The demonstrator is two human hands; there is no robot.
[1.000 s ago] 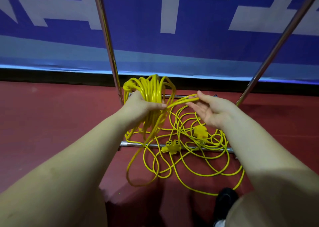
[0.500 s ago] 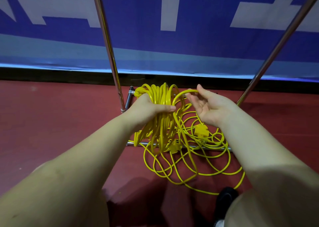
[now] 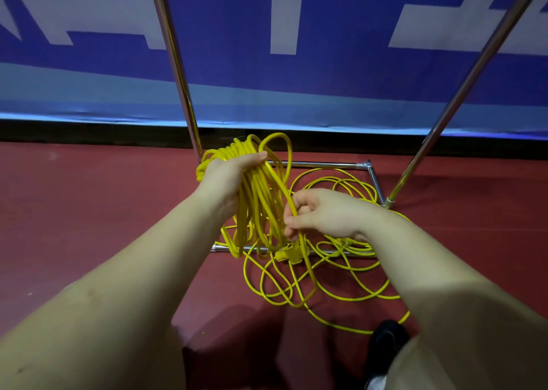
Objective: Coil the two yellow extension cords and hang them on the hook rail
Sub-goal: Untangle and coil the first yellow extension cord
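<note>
From the head camera, your left hand (image 3: 226,179) grips a bundle of coiled yellow extension cord (image 3: 258,200), fingers curled round the top of the loops with the thumb lying across them; the loops hang downward from your fist, so the bundle's long axis runs from far to near, its lower ends reaching the near chrome bar of the metal rack base (image 3: 323,164) on the floor. One loose loop rises above your fist and arcs over to the right. Your right hand (image 3: 323,214) sits just right of the bundle, fingers curled in and pinching a single yellow strand that runs down from that raised loop toward the floor. Beneath and to the right of your hands, the loose yellow cord (image 3: 350,271) lies in tangled rings on the red floor (image 3: 89,211), spilling over the rack's near bar toward you; whether it belongs to one cord or two, you cannot tell. A yellow plug block (image 3: 289,255) rests near that bar, just below your right hand. Two slanted chrome poles (image 3: 178,72) rise from the base in front of a blue and white banner (image 3: 326,72). A black shoe (image 3: 385,339) shows at the near edge.
</note>
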